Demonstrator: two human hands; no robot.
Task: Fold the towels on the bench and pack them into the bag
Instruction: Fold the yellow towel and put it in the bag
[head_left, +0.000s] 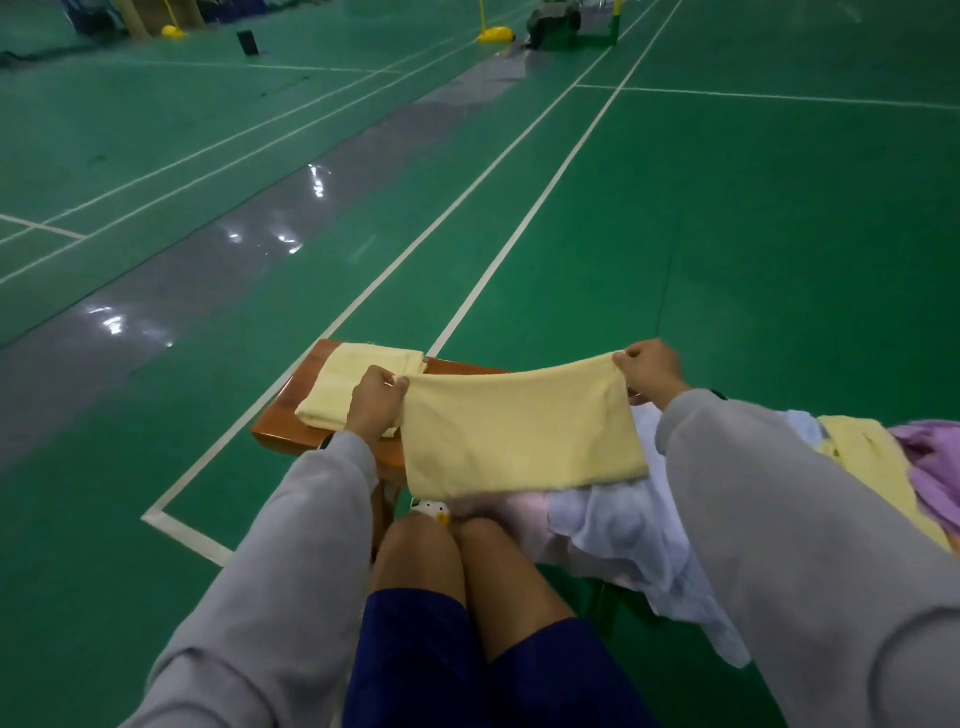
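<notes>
My left hand (375, 402) and right hand (652, 366) each pinch a top corner of the yellow towel (519, 436), fingers (626, 359) curled on it. A folded towel (358, 382) lies on the counter (283, 418)

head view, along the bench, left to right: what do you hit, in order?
folded yellow towel → left hand → held yellow towel → right hand → crumpled yellow towel → purple towel
</notes>
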